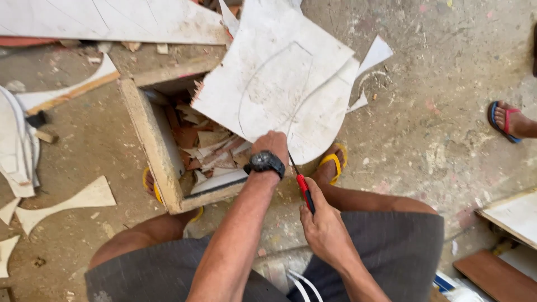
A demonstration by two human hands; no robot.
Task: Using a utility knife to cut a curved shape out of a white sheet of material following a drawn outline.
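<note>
The concrete floor [425, 112] is the widest thing in view, dusty and scattered with chips. On it stands an open wooden box [154, 148], the landmark here, its inside heaped with broken offcuts [210, 148] of brown and white board.

Over the box's right-hand part lies the white sheet [279, 84], a large thin panel with pencilled curves, its lower edge already cut to a rounded outline. A second white piece pokes out from under it, further right of the box. Above the box, at the top edge of the view, lies a long white board [112, 19]. Left of the box lie pale curved cut-outs [72, 201], one shaped like a flared stem.

The person sits just below the box in grey shorts [391, 246], a foot in a yellow sandal [334, 162] to the box's right. Far right of the box another person's foot in a blue and red sandal [506, 120] shows.

The left hand [271, 144], a black watch [266, 163] at its wrist, presses down on the sheet's lower edge at the box's right corner; its fingers are hidden behind the knuckles, probably curled over the edge. The right hand [323, 223] is wrapped tight around the red handle of a thin saw [301, 182], whose blade meets the sheet's edge just beside the left hand.
</note>
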